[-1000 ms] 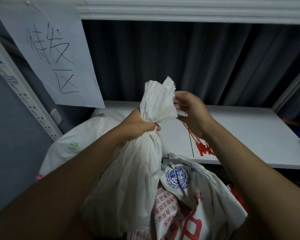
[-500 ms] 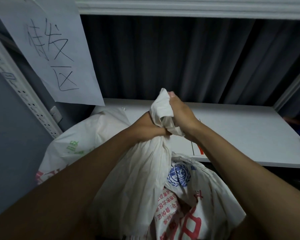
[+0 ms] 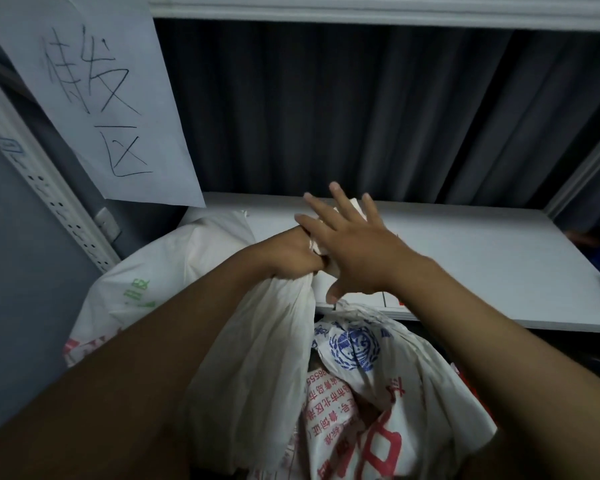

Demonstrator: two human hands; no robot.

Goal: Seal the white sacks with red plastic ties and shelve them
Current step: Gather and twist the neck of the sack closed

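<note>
A plain white sack point(image 3: 257, 358) hangs in front of me, its neck bunched tight in my left hand point(image 3: 291, 254). My right hand point(image 3: 354, 247) is spread flat with its fingers apart, its palm pressing over the folded top of the sack neck just above my left fist. Behind the sack lies a white shelf board point(image 3: 465, 265). A few red marks point(image 3: 402, 303) show at the shelf's front edge by my right wrist; I cannot tell whether they are ties.
A second white sack point(image 3: 371, 403) with a blue emblem and red print stands below right. Another white sack point(image 3: 146, 282) lies at the left on the shelf. A handwritten paper sign point(image 3: 94, 98) hangs on the perforated upright point(image 3: 49, 199). A dark curtain point(image 3: 361, 109) closes the back.
The sack's loose top, upright a second ago, was folded down and gripped by my right hand. Now that hand has opened and lies flat over the fold. My left grip stayed.
</note>
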